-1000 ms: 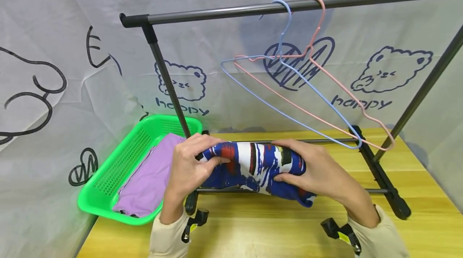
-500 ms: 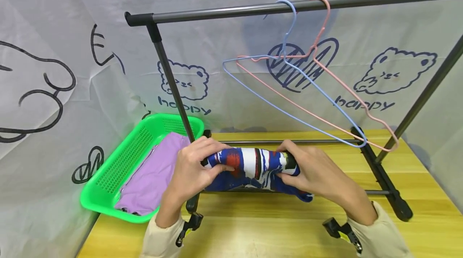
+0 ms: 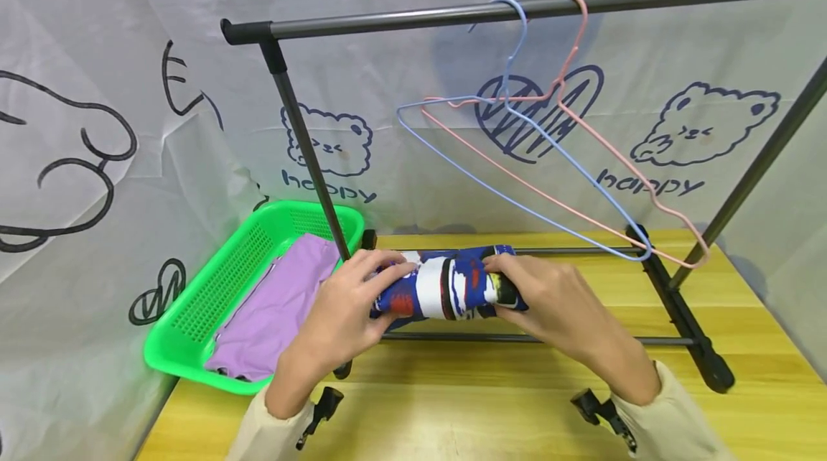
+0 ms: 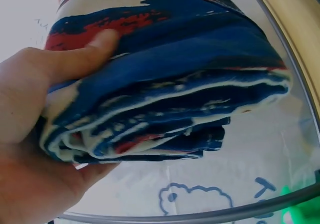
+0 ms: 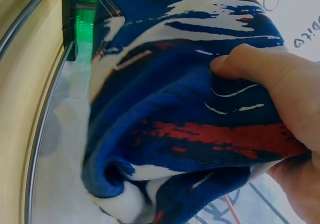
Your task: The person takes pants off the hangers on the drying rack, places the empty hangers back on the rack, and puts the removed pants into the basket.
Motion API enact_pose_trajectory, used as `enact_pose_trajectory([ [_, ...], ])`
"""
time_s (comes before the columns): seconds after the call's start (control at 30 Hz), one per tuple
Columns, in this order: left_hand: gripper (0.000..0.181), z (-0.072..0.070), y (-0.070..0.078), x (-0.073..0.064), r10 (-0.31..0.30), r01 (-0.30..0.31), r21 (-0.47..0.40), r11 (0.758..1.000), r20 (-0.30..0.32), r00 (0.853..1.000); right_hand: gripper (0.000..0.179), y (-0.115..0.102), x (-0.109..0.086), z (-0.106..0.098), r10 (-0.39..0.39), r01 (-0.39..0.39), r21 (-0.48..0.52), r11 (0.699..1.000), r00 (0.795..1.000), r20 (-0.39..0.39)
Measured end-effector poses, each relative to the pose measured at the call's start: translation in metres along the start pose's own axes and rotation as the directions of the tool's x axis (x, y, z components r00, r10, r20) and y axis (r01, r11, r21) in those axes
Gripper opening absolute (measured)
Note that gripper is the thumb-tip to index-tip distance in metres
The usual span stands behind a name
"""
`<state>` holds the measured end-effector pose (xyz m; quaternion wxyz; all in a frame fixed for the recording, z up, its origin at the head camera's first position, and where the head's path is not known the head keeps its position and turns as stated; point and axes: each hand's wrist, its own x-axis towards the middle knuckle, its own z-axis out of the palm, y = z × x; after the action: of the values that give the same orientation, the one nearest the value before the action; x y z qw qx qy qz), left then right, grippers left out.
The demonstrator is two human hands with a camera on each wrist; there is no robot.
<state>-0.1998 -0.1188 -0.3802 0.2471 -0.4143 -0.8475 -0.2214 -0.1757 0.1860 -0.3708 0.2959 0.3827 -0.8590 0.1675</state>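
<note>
A folded garment (image 3: 431, 290) in blue, white, red and black print is held up between both hands in front of the rack's lower bars. My left hand (image 3: 345, 303) grips its left end. In the left wrist view the thumb lies over the cloth (image 4: 165, 48), and several folded layers show at that end. The right end is in the grip of my right hand (image 3: 558, 303). The right wrist view shows that thumb pressing on the printed cloth (image 5: 165, 93), with the fingers mostly hidden behind it. The garment's kind is hidden by the folds.
A dark metal clothes rack (image 3: 413, 19) stands on the wooden table (image 3: 452, 403). A blue hanger (image 3: 452, 168) and a pink hanger (image 3: 636, 159) hang from its top bar. To the left is a green basket (image 3: 213, 303) with a folded purple garment (image 3: 278, 310) inside.
The hands have tilted the folded garment, so its loose lower edge no longer hangs down in front and an edge now shows on the far side. The hands have moved slightly closer together.
</note>
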Motion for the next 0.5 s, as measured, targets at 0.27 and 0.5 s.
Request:
enact_pose_trajectory([
  [0.27,0.088,0.002,0.002,-0.008,0.021,-0.028,0.076,0.997,0.092,0.996,0.065,-0.005,-0.001,0.009,-0.031,0.031,-0.022,0.999,0.999,-0.024],
  [0.5,0.089,-0.004,-0.001,-0.013,0.022,-0.025,0.14,0.99,0.026,0.999,0.069,-0.012,0.009,0.019,-0.044,0.042,-0.085,0.995,0.999,-0.021],
])
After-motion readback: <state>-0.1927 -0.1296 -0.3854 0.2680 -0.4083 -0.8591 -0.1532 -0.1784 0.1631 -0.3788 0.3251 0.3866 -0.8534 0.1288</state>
